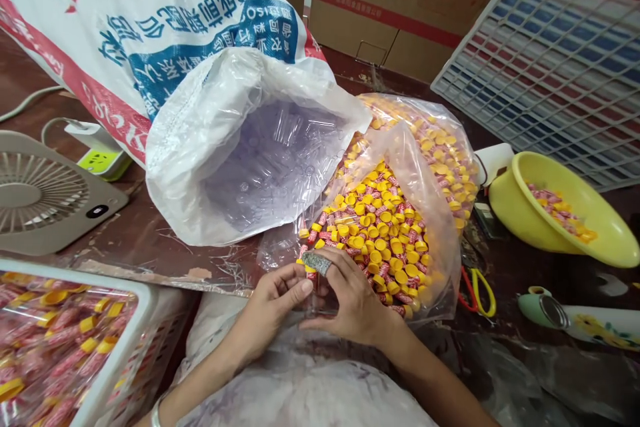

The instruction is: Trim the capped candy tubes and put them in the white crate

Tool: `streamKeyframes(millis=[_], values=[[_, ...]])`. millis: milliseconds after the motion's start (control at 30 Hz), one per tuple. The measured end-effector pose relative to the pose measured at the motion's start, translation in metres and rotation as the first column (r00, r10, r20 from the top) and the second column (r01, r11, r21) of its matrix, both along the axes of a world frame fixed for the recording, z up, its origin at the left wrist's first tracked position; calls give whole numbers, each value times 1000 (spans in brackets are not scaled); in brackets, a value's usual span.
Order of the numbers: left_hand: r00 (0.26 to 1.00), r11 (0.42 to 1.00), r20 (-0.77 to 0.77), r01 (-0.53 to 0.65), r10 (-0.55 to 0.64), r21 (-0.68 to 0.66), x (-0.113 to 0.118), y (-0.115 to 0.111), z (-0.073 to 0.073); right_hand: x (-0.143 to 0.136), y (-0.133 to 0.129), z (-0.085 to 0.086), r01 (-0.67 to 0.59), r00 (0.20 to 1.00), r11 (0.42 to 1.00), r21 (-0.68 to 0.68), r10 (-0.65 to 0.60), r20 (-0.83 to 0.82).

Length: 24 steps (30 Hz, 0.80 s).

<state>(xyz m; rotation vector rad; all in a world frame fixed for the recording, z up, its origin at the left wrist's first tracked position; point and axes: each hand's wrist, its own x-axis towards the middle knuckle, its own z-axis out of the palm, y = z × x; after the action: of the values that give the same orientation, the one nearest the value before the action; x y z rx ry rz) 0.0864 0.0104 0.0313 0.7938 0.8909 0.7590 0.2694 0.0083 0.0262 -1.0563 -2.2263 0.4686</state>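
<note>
My left hand pinches a small red piece with a yellow cap between thumb and fingers. Over it curves my right hand, a grey wrapping on one finger, its fingers bent round the same piece. Just beyond the hands, an open clear plastic bag holds several red pieces with yellow caps. A white woven sack lies open to the left of that bag, with clear plastic containers inside.
A fan stands at the left, above a white basket of capped pieces. On the right are a yellow bowl, scissors, a floral bottle and a white wire rack. Cardboard boxes stand behind.
</note>
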Motion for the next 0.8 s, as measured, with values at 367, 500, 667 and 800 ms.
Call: streamKeyframes(millis=[367, 500, 667, 800], values=[[983, 993, -161, 102, -90, 65, -6, -1, -7, 1, -3, -5, -69, 996, 991, -119, 75, 41], [625, 769, -745, 352, 231, 533, -26, 19, -4, 10, 9, -3, 125, 983, 982, -141, -104, 152], [151, 353, -825, 851, 545, 389, -21, 57, -3, -16, 24, -14, 48, 908, 998, -42, -26, 419], [90, 248, -801, 925, 592, 288, -9, 74, -8, -25, 25, -20, 57, 878, 997, -50, -26, 478]])
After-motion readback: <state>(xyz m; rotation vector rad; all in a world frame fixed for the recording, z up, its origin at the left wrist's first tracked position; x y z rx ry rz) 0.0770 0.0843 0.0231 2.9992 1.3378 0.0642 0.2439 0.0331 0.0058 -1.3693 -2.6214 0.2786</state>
